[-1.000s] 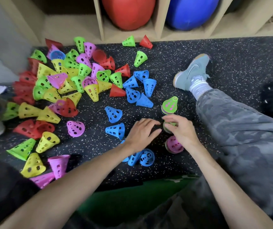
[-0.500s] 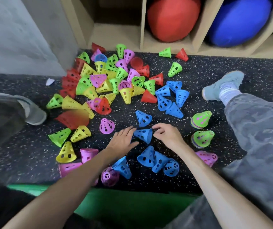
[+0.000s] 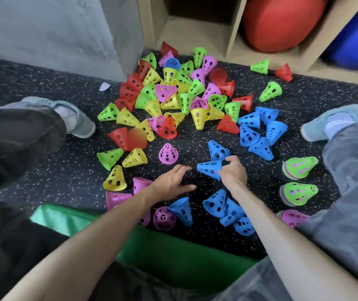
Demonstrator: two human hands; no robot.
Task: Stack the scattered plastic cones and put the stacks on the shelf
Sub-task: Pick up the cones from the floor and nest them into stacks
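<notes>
I see one view, from a camera on the person's head. It looks forward and down, close to the floor [image 3: 43,83] and shelf [image 3: 232,38].

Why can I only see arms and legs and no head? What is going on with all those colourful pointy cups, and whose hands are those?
The camera sits on the person's head and looks down, so you see what they see: their own arms, legs and shoes, never their face. They are sitting on a dark speckled floor in front of a wooden shelf that holds a red ball and a blue ball.

The pointy cups are plastic cones with holes. A big mixed pile of red, yellow, green and pink ones lies ahead. By the right leg lie two short stacks with green cones on top.

The right hand holds a blue cone lying on its side. The left hand is open, with nothing in it.
</notes>
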